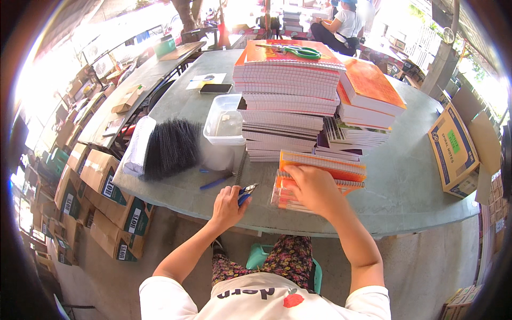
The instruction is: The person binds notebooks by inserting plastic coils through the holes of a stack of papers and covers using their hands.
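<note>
My left hand [226, 205] is closed around blue-handled pliers [248, 192] at the table's near edge, their metal jaws pointing right. My right hand [311, 185] grips a small bundle of orange spiral notebooks [346, 164], fingers curled over their upper edges; the fingertips are partly hidden. Just behind the bundle rises a tall stack of notebooks [290, 80] with orange covers. Green-handled scissors [304, 52] lie on top of it. Left of the pliers, a blue pen-like stick [214, 182] rests on the table.
Black spiral coils [173, 144] lie heaped at left, beside a clear plastic tub [221, 120]. A phone [216, 89] lies farther back. More orange books [373, 85] stand behind right. An open cardboard box [453, 149] is at right; cartons [114, 213] fill the left floor. Another person [341, 24] sits far back.
</note>
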Available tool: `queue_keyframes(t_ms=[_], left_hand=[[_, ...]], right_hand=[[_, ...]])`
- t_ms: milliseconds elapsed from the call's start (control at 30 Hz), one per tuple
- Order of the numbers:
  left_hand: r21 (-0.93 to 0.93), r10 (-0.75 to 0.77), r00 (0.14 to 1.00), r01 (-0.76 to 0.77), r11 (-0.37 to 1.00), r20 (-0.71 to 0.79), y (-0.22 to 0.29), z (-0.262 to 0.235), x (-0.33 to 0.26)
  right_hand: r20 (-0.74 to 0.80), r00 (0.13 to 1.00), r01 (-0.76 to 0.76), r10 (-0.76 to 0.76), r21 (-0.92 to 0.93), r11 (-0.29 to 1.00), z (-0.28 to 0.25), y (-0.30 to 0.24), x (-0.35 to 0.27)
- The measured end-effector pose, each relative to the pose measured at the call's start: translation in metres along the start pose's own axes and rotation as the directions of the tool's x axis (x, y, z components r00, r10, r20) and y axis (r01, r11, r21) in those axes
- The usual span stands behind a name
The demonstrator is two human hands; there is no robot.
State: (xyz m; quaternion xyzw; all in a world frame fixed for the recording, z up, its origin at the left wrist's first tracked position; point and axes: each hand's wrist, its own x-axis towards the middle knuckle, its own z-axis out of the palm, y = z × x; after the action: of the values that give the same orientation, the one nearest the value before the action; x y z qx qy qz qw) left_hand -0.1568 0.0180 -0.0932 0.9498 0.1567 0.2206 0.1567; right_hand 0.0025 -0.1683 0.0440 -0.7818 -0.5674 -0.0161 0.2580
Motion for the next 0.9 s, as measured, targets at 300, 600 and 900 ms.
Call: queue_keyframes(t_ms=[300,600,900], left_hand=[[0.157,0.133,0.991,-0.137,0.978,0.033,-0.001,0.009,0.004],[0.099,0.188,0.982,-0.184,0.978,-0.028,-0.007,0.016,0.003],[-0.013,0.005,0.989,-0.007,1.0,-0.145,-0.013,0.006,0.039]], right_hand=[[-0.087,0.99,-0.122,0.109,-0.167,0.978,-0.006,0.018,-0.014],[-0.463,0.702,-0.28,0.541,0.519,0.808,-0.078,0.025,-0.045],[-0.909,0.389,-0.723,0.148,-0.203,0.66,-0.165,0.121,-0.158]])
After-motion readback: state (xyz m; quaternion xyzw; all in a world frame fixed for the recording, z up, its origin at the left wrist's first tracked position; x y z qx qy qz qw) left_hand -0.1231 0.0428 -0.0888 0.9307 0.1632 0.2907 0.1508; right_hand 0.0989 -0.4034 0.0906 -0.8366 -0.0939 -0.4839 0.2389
